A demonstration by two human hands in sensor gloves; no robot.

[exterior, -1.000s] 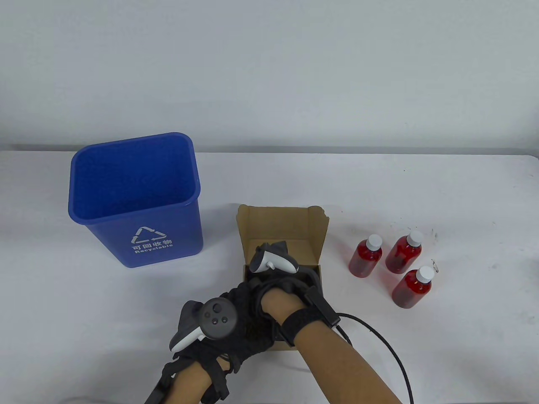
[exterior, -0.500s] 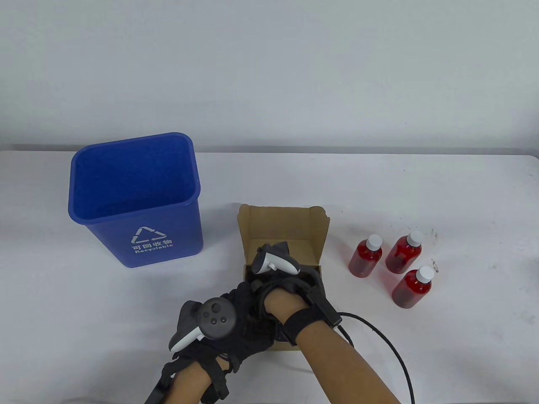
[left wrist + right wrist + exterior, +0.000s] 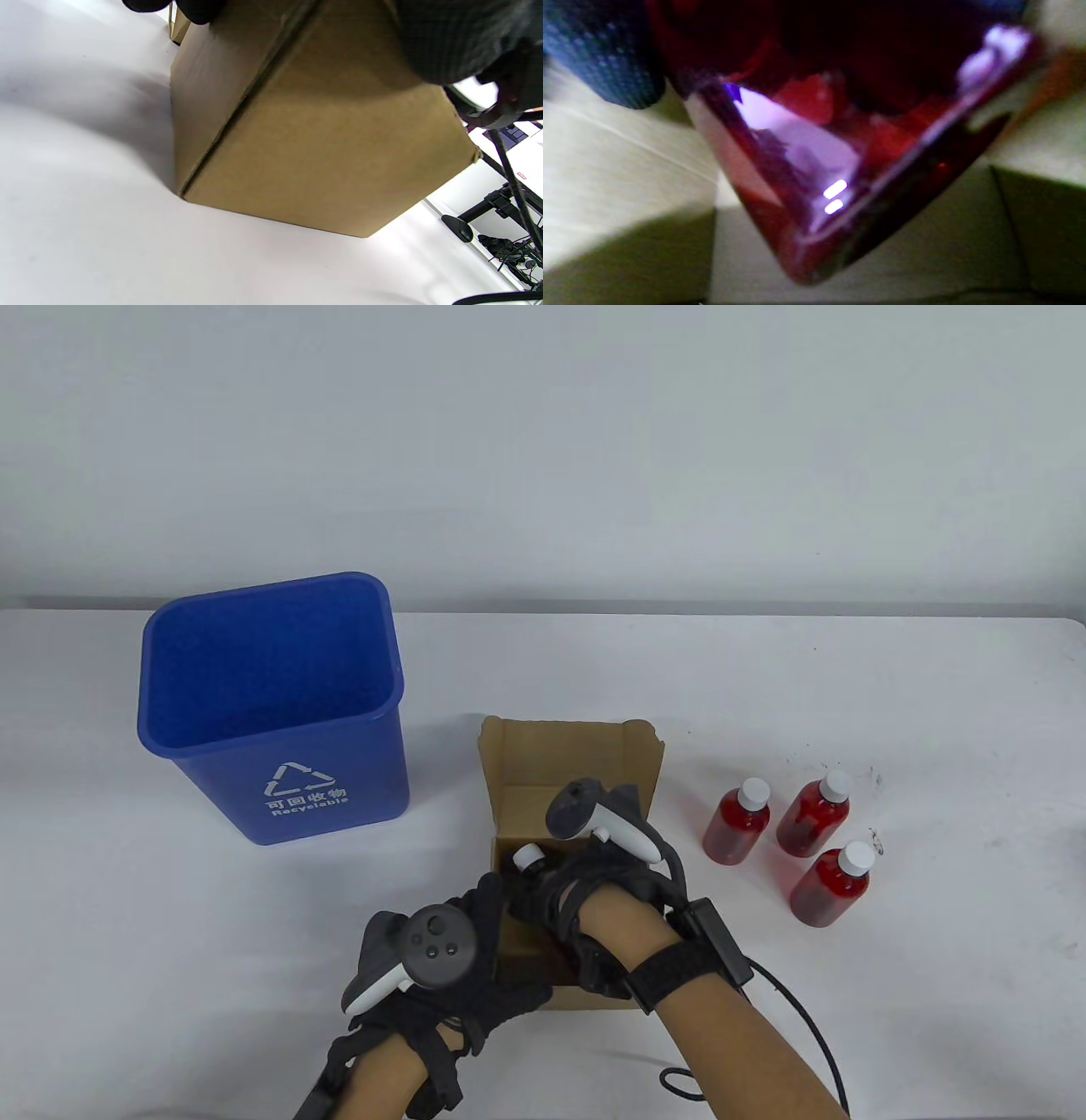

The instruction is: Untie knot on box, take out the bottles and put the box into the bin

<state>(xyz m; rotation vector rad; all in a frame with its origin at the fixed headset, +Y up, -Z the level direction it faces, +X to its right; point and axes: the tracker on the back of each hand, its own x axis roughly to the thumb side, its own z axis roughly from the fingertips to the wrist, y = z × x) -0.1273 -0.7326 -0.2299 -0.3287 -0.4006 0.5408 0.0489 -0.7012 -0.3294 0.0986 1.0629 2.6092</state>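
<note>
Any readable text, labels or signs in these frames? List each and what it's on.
"可回收物": white print on the front of the blue bin, under a white recycling-triangle sign.
"Recyclable": white print just below that, same face.
Bottles: no label visible.
Box: plain cardboard, no print visible.
Small red tag at the right edge of the left wrist view: too small to read.

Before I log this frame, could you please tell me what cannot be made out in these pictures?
- Box interior, table view: both hands cover it, so any remaining bottles are hidden.
- Held bottle, right wrist view: blurred; only its white cap shows from above.
- Right hand fingers: hidden inside the box.
- Left hand, left wrist view: cut off at the top edge.
- The untied string: not visible.
</note>
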